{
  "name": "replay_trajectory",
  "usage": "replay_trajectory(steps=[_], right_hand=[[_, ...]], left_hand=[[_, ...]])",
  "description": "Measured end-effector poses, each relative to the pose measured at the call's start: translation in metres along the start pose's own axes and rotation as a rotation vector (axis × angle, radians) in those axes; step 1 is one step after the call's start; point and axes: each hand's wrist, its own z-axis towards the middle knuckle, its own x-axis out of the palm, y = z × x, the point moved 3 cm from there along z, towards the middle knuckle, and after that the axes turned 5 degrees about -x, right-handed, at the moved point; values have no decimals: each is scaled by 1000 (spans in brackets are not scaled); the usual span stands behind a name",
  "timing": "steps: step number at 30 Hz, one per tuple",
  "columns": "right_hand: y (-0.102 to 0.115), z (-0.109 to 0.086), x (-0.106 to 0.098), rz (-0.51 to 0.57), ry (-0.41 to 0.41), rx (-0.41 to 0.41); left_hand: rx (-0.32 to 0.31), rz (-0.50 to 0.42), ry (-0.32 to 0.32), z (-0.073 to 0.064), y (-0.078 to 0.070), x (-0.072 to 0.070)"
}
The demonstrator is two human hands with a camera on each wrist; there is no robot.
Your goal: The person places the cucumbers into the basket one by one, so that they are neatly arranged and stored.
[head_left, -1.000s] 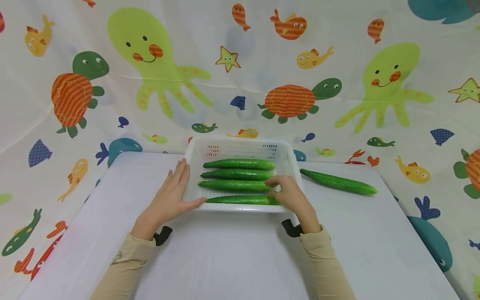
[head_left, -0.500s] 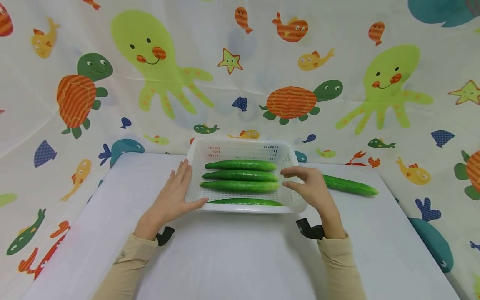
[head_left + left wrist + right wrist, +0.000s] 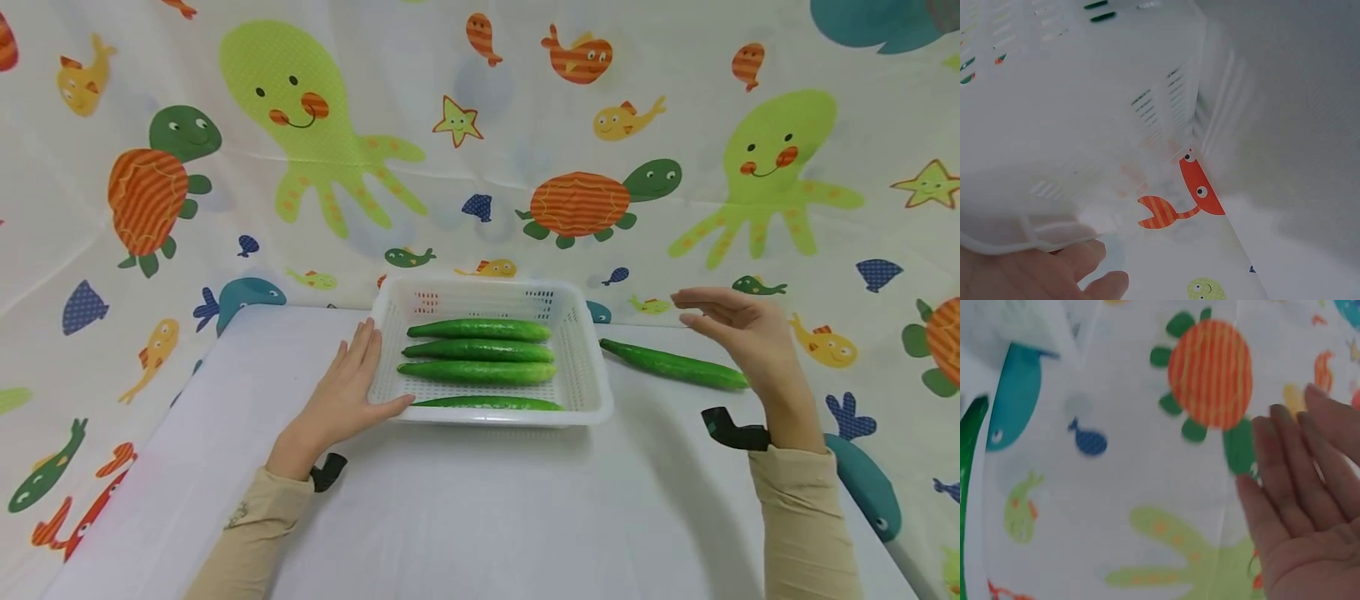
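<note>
A white plastic basket with slotted walls stands on the table; several green cucumbers lie crosswise in it. My left hand rests against the basket's left rim, fingers straight and thumb along the front corner. In the left wrist view, fingers of that hand show beside the basket wall. Over the table's right side my right hand is raised with nothing in it, its fingers relaxed. Just left of and below it lies a single cucumber outside the basket. The right wrist view shows the hand's palm.
A white-covered table carries everything. Behind and beside it hangs a cloth printed with sea animals. Black wrist mounts stick out from both wrists.
My right hand has left the cucumbers inside the basket and moved right and upward, past the lone cucumber. The left hand has stayed at the basket's left rim.
</note>
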Motion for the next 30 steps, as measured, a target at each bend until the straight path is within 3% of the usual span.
replay_trajectory(steps=[5, 9, 12, 15, 18, 22, 28, 30], right_hand=[[-24, 2, -40, 385, -142, -56], [-50, 0, -66, 508, -250, -77], [-77, -8, -80, 468, -267, 11], [-110, -22, -88, 364, -238, 183], [-139, -38, -91, 153, -178, 355], [-167, -55, -87, -76, -78, 501], [-194, -67, -80, -119, 84, 637], [-200, -71, -78, -119, 104, 669]], left_hand=[[-5, -3, 1, 0, 1, 0], [-7, -4, 1, 0, 1, 0], [-5, 0, -1, 0, 1, 0], [-3, 5, -3, 0, 1, 0], [0, 6, -4, 0, 0, 0], [0, 6, -3, 0, -1, 0], [-1, 7, -6, 0, -2, -2], [-3, 11, -4, 0, -2, -2]])
